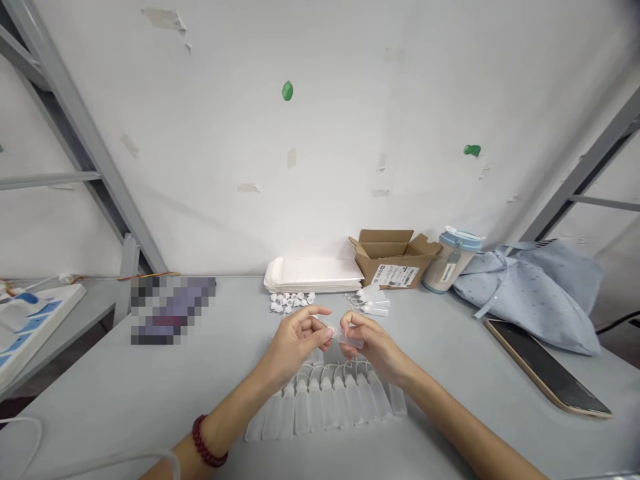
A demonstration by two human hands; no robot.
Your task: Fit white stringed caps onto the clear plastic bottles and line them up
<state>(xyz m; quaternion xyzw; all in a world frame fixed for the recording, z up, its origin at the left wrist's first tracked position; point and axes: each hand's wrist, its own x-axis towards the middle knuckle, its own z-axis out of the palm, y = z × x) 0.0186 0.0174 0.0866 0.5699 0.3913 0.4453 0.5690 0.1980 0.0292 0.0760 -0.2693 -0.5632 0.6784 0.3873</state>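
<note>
My left hand (297, 337) and my right hand (373, 340) meet over the middle of a grey table (125, 393). My right hand grips a small clear plastic bottle (350, 339) lying sideways. My left hand pinches a small white cap (329, 329) at the bottle's end. Below the hands lies a row of several clear squeeze bottles (330, 400), side by side. A pile of small white caps (290, 301) sits beyond my left hand. A few more clear bottles (374, 301) lie beyond my right hand.
A stack of white trays (313, 275) and an open cardboard box (393, 260) stand at the wall. A lidded cup (453, 260), a blue cloth bag (540, 293) and a phone (545, 367) lie at the right. A power strip (30, 320) sits at the left.
</note>
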